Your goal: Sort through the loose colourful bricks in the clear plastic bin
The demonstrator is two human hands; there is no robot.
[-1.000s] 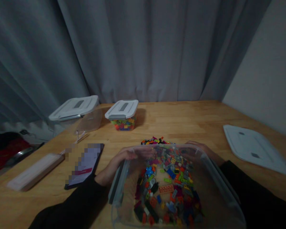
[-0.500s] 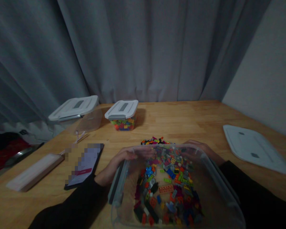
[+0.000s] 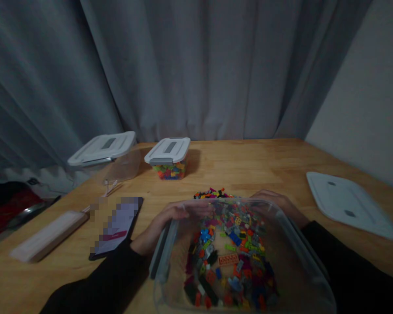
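Observation:
A clear plastic bin (image 3: 290, 266) with grey side latches stands right in front of me. Small mixed-colour building bricks (image 3: 229, 260) lie across its floor. My left hand (image 3: 172, 214) reaches round the far left corner, its fingers stretched inward along the far wall and seen blurred through the plastic. At the far right corner is my right hand (image 3: 273, 203), its back showing above the rim and its extended fingers dim through the wall. Whether either palm presses on the bin is hard to make out. Just beyond the far rim, between both hands, sits a pile of loose bricks (image 3: 212, 193).
A smaller lidded box (image 3: 169, 170) full of bricks stands farther back. Left of it is a larger clear box with a white lid (image 3: 105, 146). A phone (image 3: 118, 231) and a pale power bank with cable (image 3: 50, 235) lie at left. A loose white lid (image 3: 350, 205) rests at right.

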